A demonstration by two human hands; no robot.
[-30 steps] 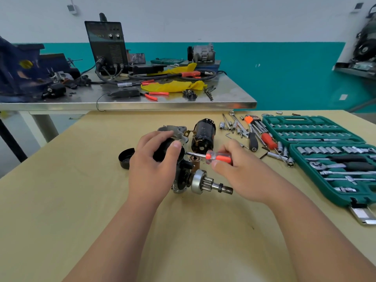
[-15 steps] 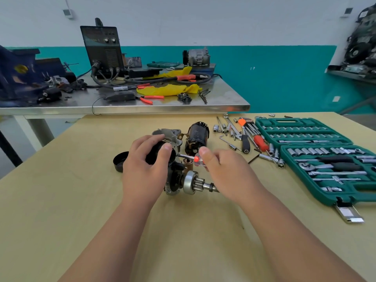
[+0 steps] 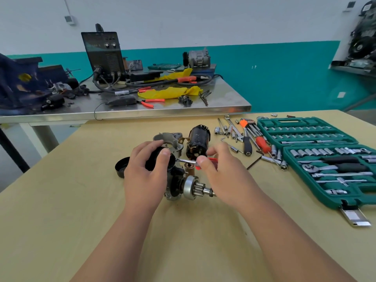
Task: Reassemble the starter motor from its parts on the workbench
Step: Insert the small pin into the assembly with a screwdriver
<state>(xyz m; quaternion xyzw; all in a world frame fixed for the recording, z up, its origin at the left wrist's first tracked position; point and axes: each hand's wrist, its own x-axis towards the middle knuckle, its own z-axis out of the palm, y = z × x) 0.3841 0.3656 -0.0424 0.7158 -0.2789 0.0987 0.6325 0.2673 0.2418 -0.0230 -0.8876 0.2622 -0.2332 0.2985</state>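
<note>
Orange plastic on the screwdriver [image 3: 211,159] is now mostly hidden. A second ago the right hand [image 3: 221,176] held the handle further back with the orange in plain sight. Since then it has slid forward along the tool, and thumb and forefinger now pinch it where handle meets shaft. The steel shaft runs left from those fingertips and ends at the left thumb. The left hand [image 3: 145,176] has hardly shifted. Its fingers curl over the black upper barrel of the motor [image 3: 179,186] and grip it against the workbench [image 3: 61,200], between the two hands. The pinion [image 3: 198,189] juts out toward the right palm.

Choking up on the tool suggests fine turning of a small fastener on the barrel's end. A fastening step looks under way, though the tip and any screw are hidden behind the thumb.

Several parts are still off:
- A grey housing [image 3: 168,140] lies just beyond the left fingertips.
- A black case [image 3: 198,141] stands beyond the right fingertips.
- A black cap [image 3: 121,166] sits left of the left hand.
- A copper-coloured sleeve [image 3: 189,167] sits just under the shaft.

Reassembly seems far from done.

The bench top is pale and wood-coloured. Right of the right hand lie loose sockets and keys [image 3: 244,137], then an open green socket set [image 3: 317,151]. Well beyond both hands is a steel table [image 3: 183,107] with a welder [image 3: 103,53] and a yellow cloth [image 3: 168,92]. Behind it is a teal-and-white wall [image 3: 284,74].
</note>
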